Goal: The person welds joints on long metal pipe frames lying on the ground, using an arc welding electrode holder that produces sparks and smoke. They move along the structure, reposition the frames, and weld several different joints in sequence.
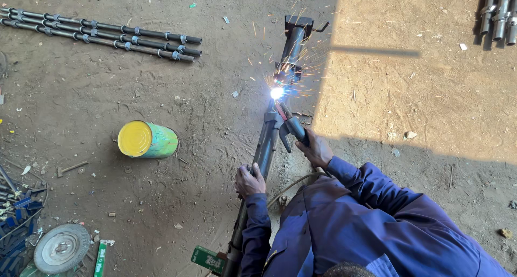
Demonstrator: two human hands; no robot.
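A long dark steel pipe [265, 148] lies on the dirt floor, running from a bracket at the far end toward me. My left hand [249, 181] grips the pipe on its near part. My right hand [316, 149] is closed on the handle of a welding electrode holder [291, 128]. The rod's tip touches the pipe at a bright white arc [277, 92], and orange sparks fly out around it. Both my arms are in blue overall sleeves.
A yellow-and-green can [147, 139] lies on its side left of the pipe. Bundles of fitted pipes lie at the top left [107, 34] and top right [498, 13]. A round metal disc [62, 248] and green boxes [208, 259] sit near the bottom left. A cable [291, 185] runs beside the pipe.
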